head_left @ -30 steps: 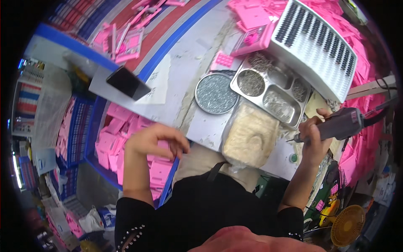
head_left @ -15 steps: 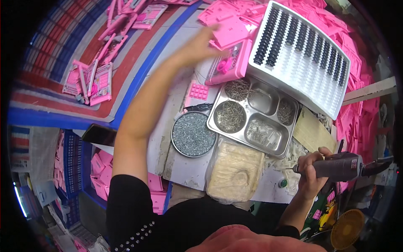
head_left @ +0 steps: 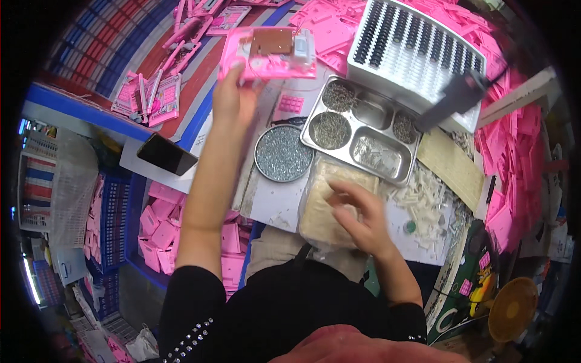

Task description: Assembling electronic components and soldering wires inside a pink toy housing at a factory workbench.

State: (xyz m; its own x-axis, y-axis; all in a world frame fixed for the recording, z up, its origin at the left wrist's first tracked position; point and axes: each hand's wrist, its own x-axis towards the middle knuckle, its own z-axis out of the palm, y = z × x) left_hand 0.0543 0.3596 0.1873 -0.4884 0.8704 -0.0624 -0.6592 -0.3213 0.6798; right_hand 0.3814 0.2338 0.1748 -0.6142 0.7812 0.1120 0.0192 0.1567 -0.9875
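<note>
My left hand [head_left: 236, 103] is raised at the upper left, its fingers closed on the near edge of a pink plastic casing [head_left: 272, 68]. A brown board and a grey part sit inside that casing. My right hand [head_left: 363, 221], slightly blurred and empty, hovers over a plastic-wrapped cream block [head_left: 318, 212] with its fingers apart. The dark powered screwdriver [head_left: 451, 100] hangs free, tilted, in front of the white rack. A compartmented steel tray [head_left: 351, 130] holds small metal parts and pale pieces. Left of the block stands a round tin of small metal screws [head_left: 284, 154].
The white rack [head_left: 417, 85] with rows of black parts stands at the back right, amid heaped pink parts [head_left: 508, 145]. White plastic pieces [head_left: 423, 202] lie scattered by a green cap [head_left: 410, 227]. A phone [head_left: 166, 154] lies at left, above a blue crate of pink pieces [head_left: 160, 227].
My left hand has lifted the pink casing off the bench and drawn it leftward. My right hand has let go of the screwdriver, now hanging higher, and moved left over the block.
</note>
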